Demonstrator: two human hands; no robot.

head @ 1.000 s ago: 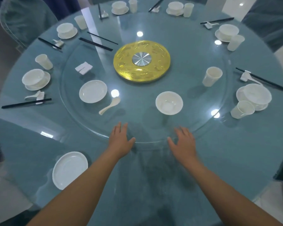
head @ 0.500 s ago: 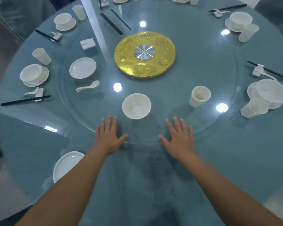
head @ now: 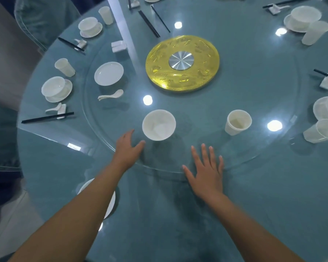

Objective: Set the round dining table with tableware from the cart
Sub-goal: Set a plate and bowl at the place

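Now that the glass turntable (head: pixel 254 103) has carried the bowl (head: pixel 158 125) round to the near edge, left hand (head: pixel 128 150) reaches beside it, fingers apart; right hand (head: pixel 206 171) lies flat, fingers spread, on the surface (head: pixel 273 195). Pickup likely next.

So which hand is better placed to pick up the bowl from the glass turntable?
Left. The left hand lies beside the bowl, thumb almost touching it; the right hand rests farther away.

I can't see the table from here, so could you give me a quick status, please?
Left hand open, beside the bowl. Right hand open, flat on the glass turntable. Bowl and cup not yet placed. Nothing in the way.
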